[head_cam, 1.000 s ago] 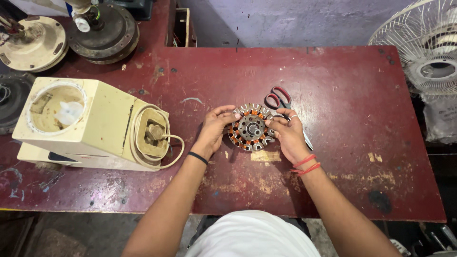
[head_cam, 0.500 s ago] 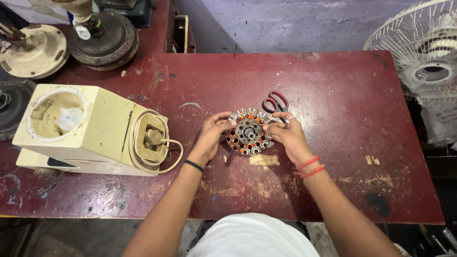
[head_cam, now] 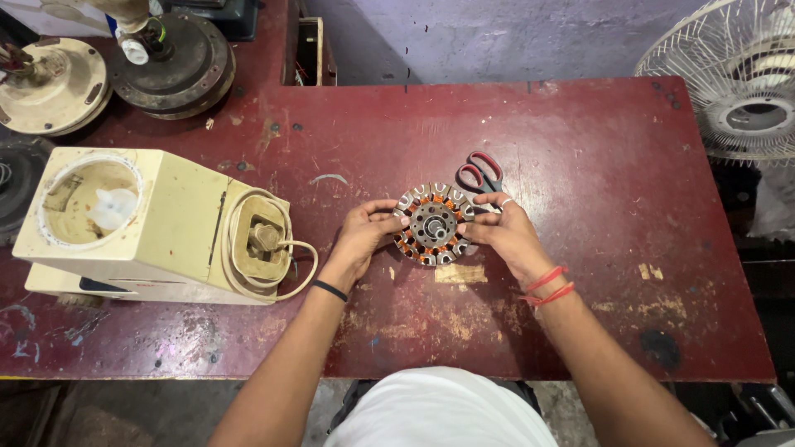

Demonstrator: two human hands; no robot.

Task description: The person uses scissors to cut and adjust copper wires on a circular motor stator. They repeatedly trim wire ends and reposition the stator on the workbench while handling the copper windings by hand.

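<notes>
- Worn dark-red wooden workbench (head_cam: 580, 165), scuffed paint; everything sits on it.
- Cream plastic mixer-grinder base (head_cam: 157, 228) lying on its side, cord looped at its end, well left of the hands.
- Round fan stator with copper windings and steel laminations (head_cam: 433, 224), flat on bench centre.
- Left hand (head_cam: 363, 236) grips its left rim, right hand (head_cam: 501, 232) its right rim, fingers curled narrow.
- Red-handled scissors (head_cam: 482, 172) just behind.
- Judgement: hold by the laminations, keep thumbs off the copper.
</notes>
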